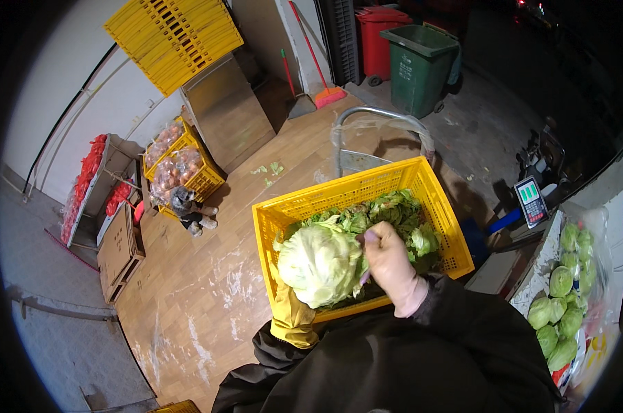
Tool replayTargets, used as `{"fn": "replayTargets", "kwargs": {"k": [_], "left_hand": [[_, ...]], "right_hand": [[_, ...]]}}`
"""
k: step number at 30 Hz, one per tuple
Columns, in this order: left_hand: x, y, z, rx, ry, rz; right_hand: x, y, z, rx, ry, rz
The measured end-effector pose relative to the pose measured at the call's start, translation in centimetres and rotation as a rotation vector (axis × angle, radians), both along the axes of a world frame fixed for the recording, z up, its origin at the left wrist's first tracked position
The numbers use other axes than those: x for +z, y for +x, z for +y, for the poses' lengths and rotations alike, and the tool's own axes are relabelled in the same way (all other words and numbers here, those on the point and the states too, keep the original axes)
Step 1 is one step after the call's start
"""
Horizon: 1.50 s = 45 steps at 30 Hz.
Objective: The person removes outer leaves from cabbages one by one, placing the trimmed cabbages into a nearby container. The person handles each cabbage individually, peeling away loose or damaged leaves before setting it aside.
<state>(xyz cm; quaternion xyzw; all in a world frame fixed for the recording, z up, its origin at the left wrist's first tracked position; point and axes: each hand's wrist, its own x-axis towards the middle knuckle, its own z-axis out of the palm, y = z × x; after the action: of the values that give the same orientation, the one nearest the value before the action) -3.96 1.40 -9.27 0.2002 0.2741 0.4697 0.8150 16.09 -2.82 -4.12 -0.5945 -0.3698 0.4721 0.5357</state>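
A pale green head of iceberg lettuce [316, 263] rests in my left hand [292, 318], which wears a yellow glove and cups it from below and the left. My right hand [388, 263] is closed at the right side of the head, thumb uppermost. What its curled fingers hold, if anything, is hidden, though a bit of purple shows at the fingertips. Both hands are over a yellow plastic crate [432, 199]. Loose, wilted lettuce leaves [394, 210] lie inside it, behind and right of the head.
A metal hand-truck frame [383, 113] stands behind the crate. Bagged lettuces [562, 310] and a scale display [531, 201] are at right. A small grey dog [189, 208] sits by crates of bagged onions [177, 172]. Green [419, 69] and red [377, 38] bins stand at the back.
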Motion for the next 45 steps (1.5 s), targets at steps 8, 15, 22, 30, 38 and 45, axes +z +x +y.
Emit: {"fn": "replayTargets", "kwargs": {"k": [8,15,22,30,38,45], "left_hand": [[-0.3,-0.3,-0.8,0.066,0.071,-0.164],[1.0,0.4,-1.0,0.053,-0.095,-0.167],[0.8,0.5,0.0,-0.009,0.225,0.175],[-0.5,-0.3,0.4,-0.076,0.037,-0.218],[-0.6,0.0,0.2,-0.056,0.146,-0.246],[-1.4,-2.3,-0.5,-0.06,0.548,0.557]], "right_hand": [[2.7,-0.5,-1.2,0.121,0.597,-0.658],[1.4,-1.3,-0.5,0.066,0.441,-0.3],[2.9,0.7,0.2,-0.099,-0.151,0.492],[2.4,-0.9,0.5,0.13,0.311,-0.661],[2.8,-0.5,0.9,0.084,-0.146,0.508],[2.0,-0.9,0.2,0.171,0.213,-0.493]]}}
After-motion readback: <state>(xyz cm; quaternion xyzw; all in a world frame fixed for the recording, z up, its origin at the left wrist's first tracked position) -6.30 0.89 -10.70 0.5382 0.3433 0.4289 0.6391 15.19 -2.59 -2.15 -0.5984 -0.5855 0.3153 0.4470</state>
